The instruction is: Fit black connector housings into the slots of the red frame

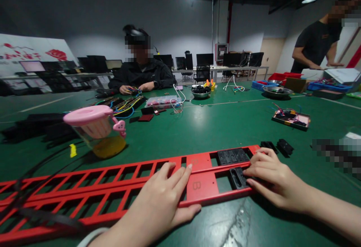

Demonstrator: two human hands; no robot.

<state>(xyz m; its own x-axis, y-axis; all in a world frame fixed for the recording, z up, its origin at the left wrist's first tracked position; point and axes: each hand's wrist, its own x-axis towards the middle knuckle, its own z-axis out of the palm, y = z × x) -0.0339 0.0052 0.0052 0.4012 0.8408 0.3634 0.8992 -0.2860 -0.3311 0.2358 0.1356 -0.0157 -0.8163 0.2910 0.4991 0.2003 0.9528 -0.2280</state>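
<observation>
A long red slotted frame [199, 193] marked "B" lies across the table before me. My left hand [163, 194] grips it near the marking, fingers over the top and thumb along the near edge. Bent over the frame's right end, my right hand [275, 175] has its fingers closed at a black plastic block [237, 178] in the near row; the fingers hide part of that end. Several black blocks [231, 156] sit side by side in the far row. Beyond my right hand, a loose black block [284, 147] lies on the green table.
A pink-lidded jug [96, 134] with yellow liquid stands behind the frame at left. Dark straps [42, 217] cross the frame's left end. A small tray of parts [291, 119] lies right. One person [143, 74] sits opposite handling wires; another [318, 46] stands far right.
</observation>
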